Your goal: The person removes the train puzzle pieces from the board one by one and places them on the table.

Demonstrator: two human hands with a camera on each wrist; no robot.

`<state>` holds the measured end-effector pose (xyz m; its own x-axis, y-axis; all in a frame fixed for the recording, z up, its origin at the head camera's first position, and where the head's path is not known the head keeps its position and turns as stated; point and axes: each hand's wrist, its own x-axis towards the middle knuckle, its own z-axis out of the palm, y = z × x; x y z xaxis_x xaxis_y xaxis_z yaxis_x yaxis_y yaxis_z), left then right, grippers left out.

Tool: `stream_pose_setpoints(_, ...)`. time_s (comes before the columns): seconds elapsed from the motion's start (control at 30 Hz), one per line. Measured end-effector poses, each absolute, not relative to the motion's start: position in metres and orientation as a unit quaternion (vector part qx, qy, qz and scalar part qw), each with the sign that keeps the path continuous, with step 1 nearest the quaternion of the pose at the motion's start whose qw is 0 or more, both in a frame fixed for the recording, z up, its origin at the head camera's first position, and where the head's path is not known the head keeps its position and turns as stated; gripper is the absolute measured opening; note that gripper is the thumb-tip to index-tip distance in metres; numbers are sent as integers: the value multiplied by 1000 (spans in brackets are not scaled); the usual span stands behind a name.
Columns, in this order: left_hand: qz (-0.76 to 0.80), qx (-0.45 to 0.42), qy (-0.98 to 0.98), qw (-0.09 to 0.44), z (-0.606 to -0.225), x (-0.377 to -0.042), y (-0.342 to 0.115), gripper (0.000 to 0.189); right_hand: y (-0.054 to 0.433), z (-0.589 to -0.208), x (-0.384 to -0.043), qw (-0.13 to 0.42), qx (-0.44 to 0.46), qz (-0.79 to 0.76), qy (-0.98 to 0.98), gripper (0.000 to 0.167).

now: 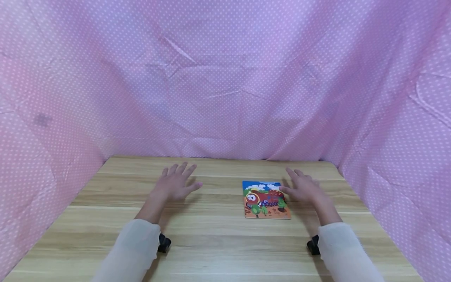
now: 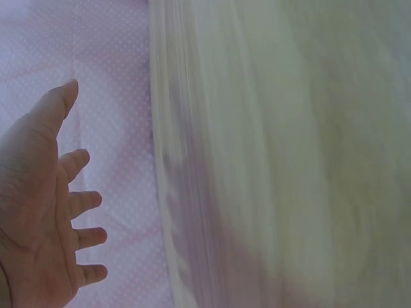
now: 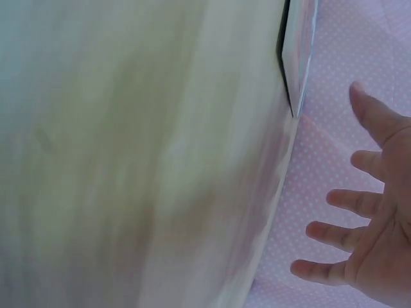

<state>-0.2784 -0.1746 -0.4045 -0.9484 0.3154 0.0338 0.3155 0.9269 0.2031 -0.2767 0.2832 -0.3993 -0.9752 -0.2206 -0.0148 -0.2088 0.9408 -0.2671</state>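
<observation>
A square picture board (image 1: 267, 200) with a red cartoon train, blue sky and green trees lies flat on the table, right of the middle. My right hand (image 1: 303, 187) hovers just to its right, fingers spread and holding nothing; the thumb overlaps the board's upper right edge in the head view. In the right wrist view the palm (image 3: 385, 224) faces the table, and the board's edge (image 3: 297, 64) shows at the top. Over on the left, my left hand (image 1: 176, 184) is held above the wood with its fingers fanned out. Its palm (image 2: 35, 205) is bare in the left wrist view.
The light wooden table (image 1: 211, 250) reaches back to a pink dotted cloth (image 1: 225, 98), which hangs behind it and along both sides. Black wrist straps (image 1: 164, 243) show at the cuffs of the pale sleeves (image 1: 130, 250).
</observation>
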Motion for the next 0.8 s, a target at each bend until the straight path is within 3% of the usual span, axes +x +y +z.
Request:
stream_pose_setpoints(0.33, -115, -203, -972, -10, -409, -287, -148, 74, 280, -407, -284, 30, -147, -212, 966, 74)
stream_pose_setpoints(0.8, -127, -247, -960, -32, -412, -290, -106, 64, 283, -416, -284, 82, -122, -308, 940, 59)
